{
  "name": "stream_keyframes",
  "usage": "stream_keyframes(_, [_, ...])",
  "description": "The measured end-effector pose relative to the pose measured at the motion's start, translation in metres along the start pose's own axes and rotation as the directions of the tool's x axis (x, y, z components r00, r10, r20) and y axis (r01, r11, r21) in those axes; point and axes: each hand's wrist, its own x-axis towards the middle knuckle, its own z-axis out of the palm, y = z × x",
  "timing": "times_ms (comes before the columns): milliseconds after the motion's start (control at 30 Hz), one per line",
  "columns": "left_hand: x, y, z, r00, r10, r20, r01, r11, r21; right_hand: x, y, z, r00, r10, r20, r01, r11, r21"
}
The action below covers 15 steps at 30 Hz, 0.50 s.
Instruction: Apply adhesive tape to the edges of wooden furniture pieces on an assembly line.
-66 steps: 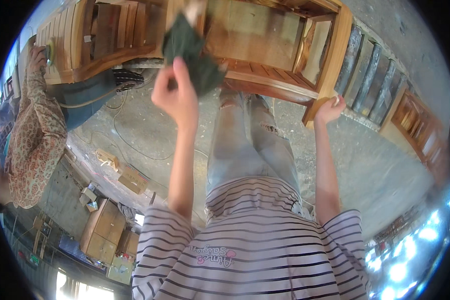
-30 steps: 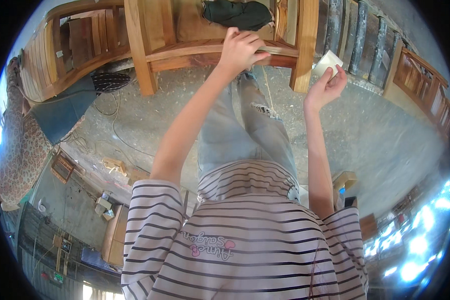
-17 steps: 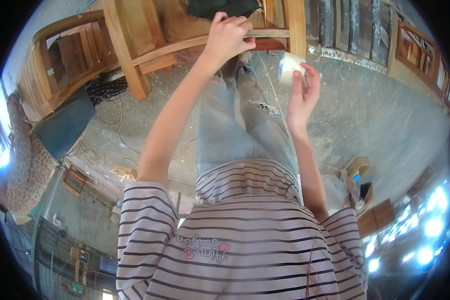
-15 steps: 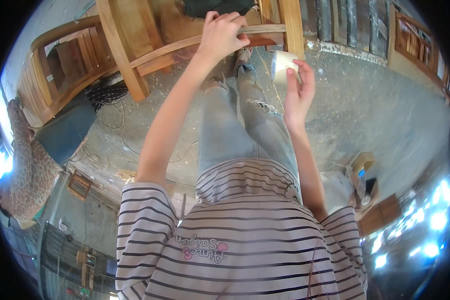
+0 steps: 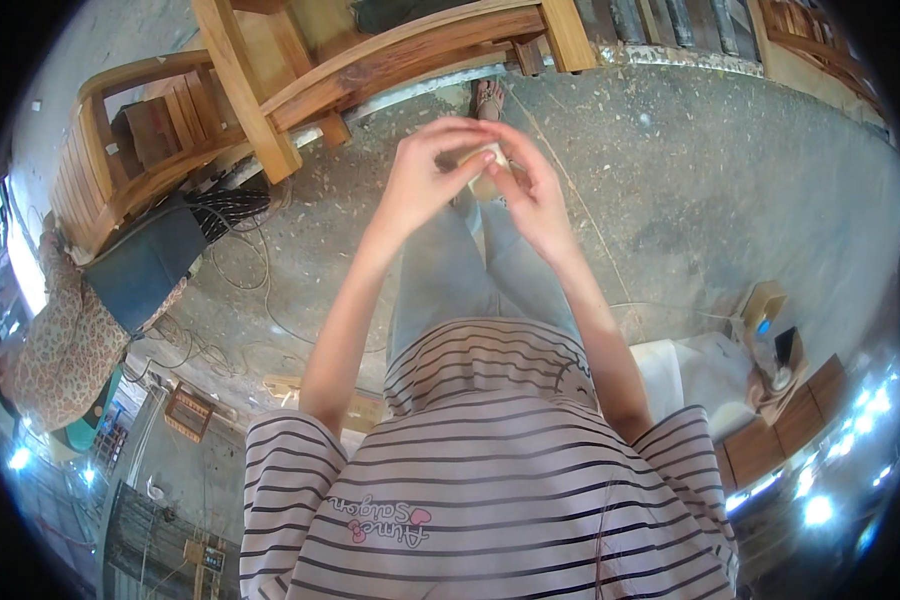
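Note:
A whitish roll of tape (image 5: 483, 186) is held between my two hands in front of my thighs. My left hand (image 5: 422, 172) curls over it from the left, thumb pressed to its upper part. From the right, my right hand (image 5: 538, 200) closes on it, its thumb close to the left thumb. Fingers hide much of the roll, and I cannot tell whether a strip is pulled loose. Beyond the hands stands a wooden chair or bench frame (image 5: 410, 55) with a curved rail, touched by neither hand.
Slatted wooden furniture (image 5: 88, 180) stands at the far left, beside a dark blue panel (image 5: 150, 260). A person in patterned clothing (image 5: 65, 355) is at the left edge. Thin cords (image 5: 245, 265) trail over the concrete floor (image 5: 690, 200). Boxes (image 5: 770, 440) stand at the lower right.
My left hand has left the wooden rail and come back toward my body. My right hand has brought the tape roll leftward, and both hands now meet on it.

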Motion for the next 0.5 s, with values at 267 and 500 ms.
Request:
stream_keyframes(267, [-0.056,0.004,0.017,0.989,-0.099,-0.110,0.092,0.994,-0.061,-0.041,0.014,0.008,0.994,0.025,0.102,-0.030,0.998,0.050])
stream_keyframes(500, [-0.082,0.005,0.026,0.978,0.039,-0.206,-0.030,0.998,0.047,-0.058,0.016,0.014,0.993,0.039,0.113,-0.038,0.999,-0.012])
